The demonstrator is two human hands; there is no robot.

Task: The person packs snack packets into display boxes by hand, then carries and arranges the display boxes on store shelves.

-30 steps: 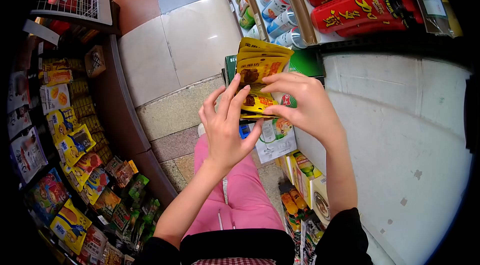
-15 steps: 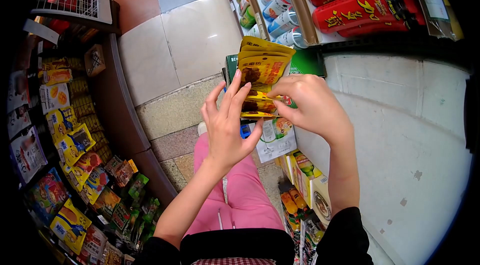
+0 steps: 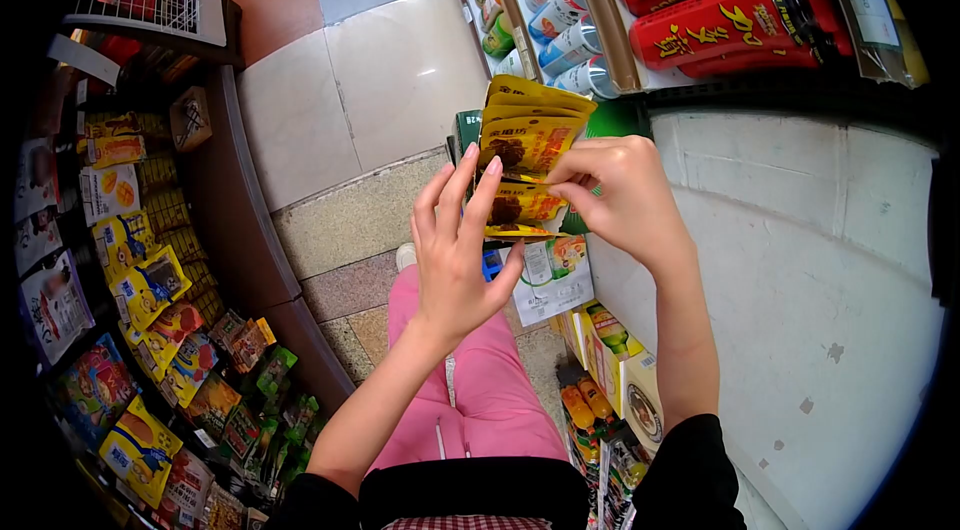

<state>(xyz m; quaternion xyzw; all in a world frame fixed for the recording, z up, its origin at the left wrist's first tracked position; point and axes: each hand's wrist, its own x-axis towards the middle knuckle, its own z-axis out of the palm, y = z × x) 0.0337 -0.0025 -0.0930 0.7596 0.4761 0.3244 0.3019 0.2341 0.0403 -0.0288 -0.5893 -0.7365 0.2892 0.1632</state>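
Note:
A row of yellow snack packets (image 3: pixel 530 138) with red print and a picture of brown food stands in front of me, the far ones leaning away. My left hand (image 3: pixel 452 245) lies along their left side, its fingers stretched out and apart and its thumb by the nearest packets. From the right, my right hand (image 3: pixel 630 205) pinches the edge of one packet between thumb and forefinger. A gap shows between the far packets and the nearer packet (image 3: pixel 520 205). What the packets rest on is mostly hidden.
Green boxes (image 3: pixel 615 120) stand behind the packets. Drink cans (image 3: pixel 570 45) and red bottles (image 3: pixel 710 25) fill the shelf at upper right. A white panel (image 3: pixel 800 260) runs along my right. At left is a rack with bagged snacks (image 3: pixel 150 285); drink bottles (image 3: pixel 585 400) stand low by my legs.
My right hand has moved slightly up and back, its pinch now at the packets' right edge. The nearer packet's front shows more fully. My left hand has barely shifted.

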